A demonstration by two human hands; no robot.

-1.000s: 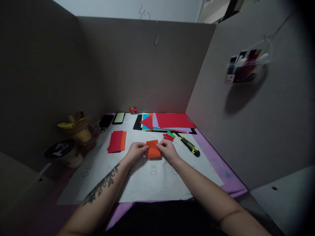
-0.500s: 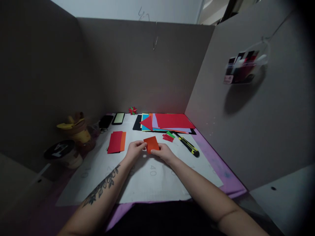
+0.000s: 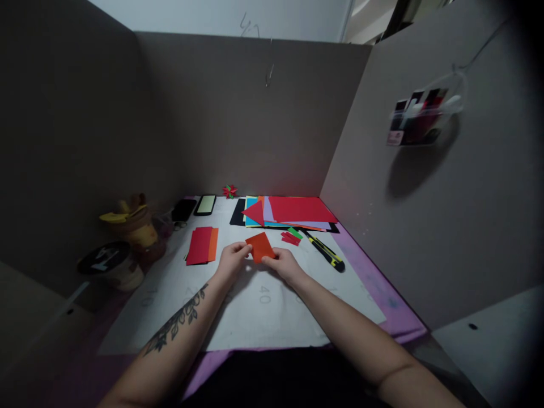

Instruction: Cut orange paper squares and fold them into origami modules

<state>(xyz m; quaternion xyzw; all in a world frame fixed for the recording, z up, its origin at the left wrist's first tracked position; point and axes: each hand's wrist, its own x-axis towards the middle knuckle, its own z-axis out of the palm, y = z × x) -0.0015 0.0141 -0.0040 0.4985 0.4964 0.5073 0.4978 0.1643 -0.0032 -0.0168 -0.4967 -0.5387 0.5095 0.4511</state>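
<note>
An orange paper square (image 3: 260, 247) is held up in front of me between both hands, turned slightly on its corner. My left hand (image 3: 233, 258) pinches its left edge, and my right hand (image 3: 285, 264) grips its lower right corner. Just behind the paper and to the right lie small red strips (image 3: 290, 238) and a green piece (image 3: 294, 233). Left of my left hand is a stack of red and orange paper pieces (image 3: 200, 245).
A yellow and black cutter (image 3: 325, 253) lies right of my hands. Coloured sheets (image 3: 301, 209) and a red triangle (image 3: 255, 213) are at the back. Phones (image 3: 205, 205), a paper star (image 3: 230, 191), a lidded tub (image 3: 123, 272) and a hanging bag (image 3: 419, 119) surround the mat.
The orange paper has turned a little between my fingers, its left corner now reaching farther left and its top edge slightly higher. My hands have barely moved.
</note>
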